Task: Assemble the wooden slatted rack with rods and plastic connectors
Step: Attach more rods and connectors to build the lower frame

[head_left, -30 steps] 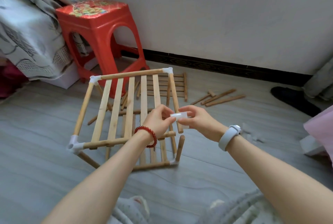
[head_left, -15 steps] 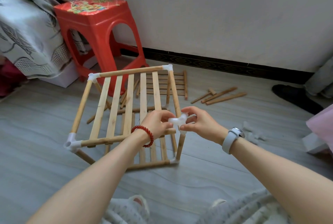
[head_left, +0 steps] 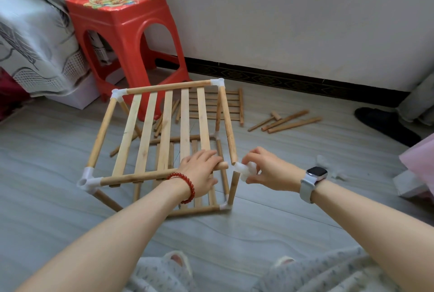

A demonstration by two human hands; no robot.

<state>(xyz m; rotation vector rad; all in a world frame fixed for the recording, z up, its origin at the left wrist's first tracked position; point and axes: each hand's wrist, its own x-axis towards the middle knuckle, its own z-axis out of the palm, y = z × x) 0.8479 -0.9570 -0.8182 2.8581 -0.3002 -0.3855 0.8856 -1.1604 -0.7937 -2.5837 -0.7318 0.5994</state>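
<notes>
Just right of the frame's centre, the right hand point(head_left: 270, 169) pinches a white plastic connector point(head_left: 245, 169) between fingertips and thumb, sitting on or just above the top of the short upright rod point(head_left: 233, 188) at the rack's near right corner; whether it is pushed home cannot be told. To its left, the left hand point(head_left: 202, 174) lies over the front rod point(head_left: 162, 174) of the upper shelf, fingers curled down over it near its free end, which stops just short of the connector. The side rod point(head_left: 229, 127) running back toward the upper middle of the frame also ends bare, close above the connector. The half-built rack point(head_left: 164, 132) stands on the grey floor point(head_left: 47, 198) at centre, three of its upper corners already joined. The main risk is misalignment: three rod ends must enter three sockets at once, and if the connector is turned the wrong way or tilted, forcing it could jam one rod and spring the others out. Pushing sideways on the front rod could also pull it from the socket at the left corner point(head_left: 88, 180), or rack the whole frame. A hard downward press might loosen the upright from the bottom corner piece point(head_left: 224, 206). Spare rods point(head_left: 288, 121) and another slatted panel point(head_left: 225, 106) lie on the floor at upper right, beside the red stool point(head_left: 122, 33).
</notes>
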